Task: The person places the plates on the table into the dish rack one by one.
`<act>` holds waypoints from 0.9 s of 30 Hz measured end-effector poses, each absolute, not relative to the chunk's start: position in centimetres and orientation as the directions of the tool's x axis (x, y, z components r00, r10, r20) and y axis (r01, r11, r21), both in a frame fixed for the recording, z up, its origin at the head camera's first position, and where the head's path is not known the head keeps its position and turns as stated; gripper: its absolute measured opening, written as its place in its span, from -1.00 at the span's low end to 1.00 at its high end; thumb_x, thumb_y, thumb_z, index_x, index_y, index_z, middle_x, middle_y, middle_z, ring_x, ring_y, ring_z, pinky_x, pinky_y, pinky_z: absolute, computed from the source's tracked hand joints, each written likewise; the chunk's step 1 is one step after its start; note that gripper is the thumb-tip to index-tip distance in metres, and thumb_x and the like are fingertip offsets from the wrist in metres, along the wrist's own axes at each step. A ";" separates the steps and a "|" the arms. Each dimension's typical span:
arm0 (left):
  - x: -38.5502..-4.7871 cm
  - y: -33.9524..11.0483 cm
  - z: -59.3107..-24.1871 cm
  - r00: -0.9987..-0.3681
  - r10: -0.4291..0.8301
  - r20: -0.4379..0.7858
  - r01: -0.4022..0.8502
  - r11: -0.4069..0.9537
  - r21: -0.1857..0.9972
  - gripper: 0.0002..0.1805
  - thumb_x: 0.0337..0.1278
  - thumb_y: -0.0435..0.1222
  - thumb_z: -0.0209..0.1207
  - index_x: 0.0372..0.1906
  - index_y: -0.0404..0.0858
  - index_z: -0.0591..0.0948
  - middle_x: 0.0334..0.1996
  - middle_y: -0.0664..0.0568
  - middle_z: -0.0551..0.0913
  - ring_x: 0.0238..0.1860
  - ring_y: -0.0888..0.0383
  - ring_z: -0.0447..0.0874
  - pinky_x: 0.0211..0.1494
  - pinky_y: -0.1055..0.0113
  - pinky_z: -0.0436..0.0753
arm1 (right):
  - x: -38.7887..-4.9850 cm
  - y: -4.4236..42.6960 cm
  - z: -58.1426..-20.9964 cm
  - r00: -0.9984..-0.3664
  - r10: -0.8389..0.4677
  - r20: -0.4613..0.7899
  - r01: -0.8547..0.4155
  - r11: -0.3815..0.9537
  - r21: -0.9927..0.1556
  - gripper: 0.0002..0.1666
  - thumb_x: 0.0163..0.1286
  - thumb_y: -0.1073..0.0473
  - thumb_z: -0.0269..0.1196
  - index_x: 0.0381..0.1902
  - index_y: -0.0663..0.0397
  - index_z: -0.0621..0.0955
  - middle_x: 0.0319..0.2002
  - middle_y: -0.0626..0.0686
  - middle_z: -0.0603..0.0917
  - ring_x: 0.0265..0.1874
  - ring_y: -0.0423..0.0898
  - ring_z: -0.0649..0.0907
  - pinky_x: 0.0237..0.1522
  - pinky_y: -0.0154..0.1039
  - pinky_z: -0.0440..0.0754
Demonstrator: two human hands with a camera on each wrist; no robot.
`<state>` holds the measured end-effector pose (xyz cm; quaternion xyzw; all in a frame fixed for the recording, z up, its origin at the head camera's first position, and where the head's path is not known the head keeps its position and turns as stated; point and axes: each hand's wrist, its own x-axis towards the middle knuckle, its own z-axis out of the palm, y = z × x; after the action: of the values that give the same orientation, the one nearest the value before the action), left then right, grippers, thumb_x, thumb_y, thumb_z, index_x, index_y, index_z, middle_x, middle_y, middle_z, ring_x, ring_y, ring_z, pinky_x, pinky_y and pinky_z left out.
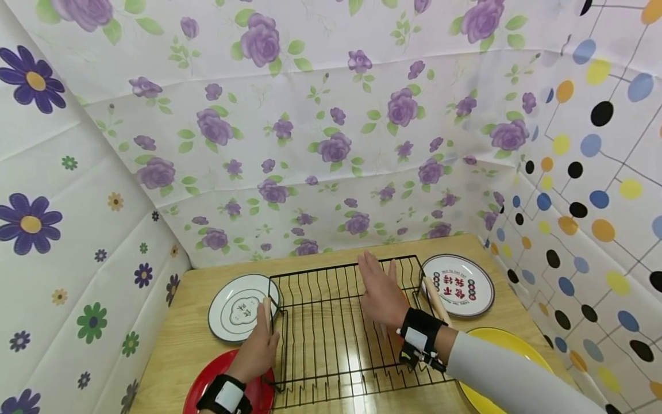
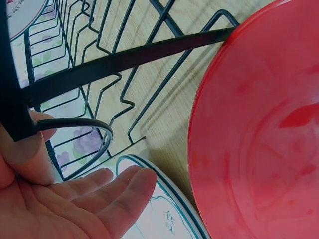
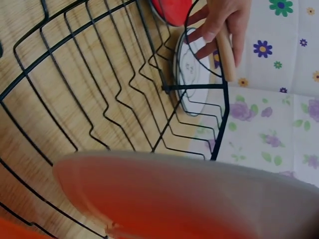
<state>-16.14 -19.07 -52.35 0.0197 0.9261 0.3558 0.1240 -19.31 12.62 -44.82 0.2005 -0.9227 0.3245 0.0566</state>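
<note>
A black wire dish rack [image 1: 331, 328] with wooden handles sits on the table. My left hand [image 1: 256, 351] grips its left handle [image 1: 267, 310], with the thumb on one side and the fingers extended on the other in the left wrist view. Inside the rack's right part, my right hand [image 1: 381, 296] holds an orange plate [image 1: 404, 297] on edge. The right wrist view shows this plate [image 3: 184, 194] close up, its face pale towards the rim; my right fingers are hidden there. The head view shows the fingers nearly straight.
A white plate [image 1: 219, 307] and a red plate [image 1: 199, 385] lie left of the rack. To its right are a white plate with red lettering [image 1: 481, 282] and a yellow plate [image 1: 509, 339]. Patterned cloth walls [image 1: 336, 190] enclose the wooden table [image 1: 165, 345].
</note>
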 end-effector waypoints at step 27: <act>-16.3 -19.2 -52.7 -0.967 0.134 -0.218 -0.055 0.725 0.687 -0.07 0.65 -0.30 -0.09 0.66 -0.27 -0.50 -0.10 -0.35 0.71 -0.73 0.15 0.31 -0.55 0.27 0.37 | -19.1 11.7 -47.1 -0.935 -0.332 0.124 -0.341 0.938 -0.064 -0.34 0.43 0.25 0.26 0.43 0.42 0.45 0.45 0.43 0.46 0.63 0.32 0.21 0.49 0.62 -0.07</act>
<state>-16.31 -19.21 -52.68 0.0217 0.9199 0.3703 0.1275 -19.14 11.74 -47.10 0.1712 -0.9827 0.0425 0.0558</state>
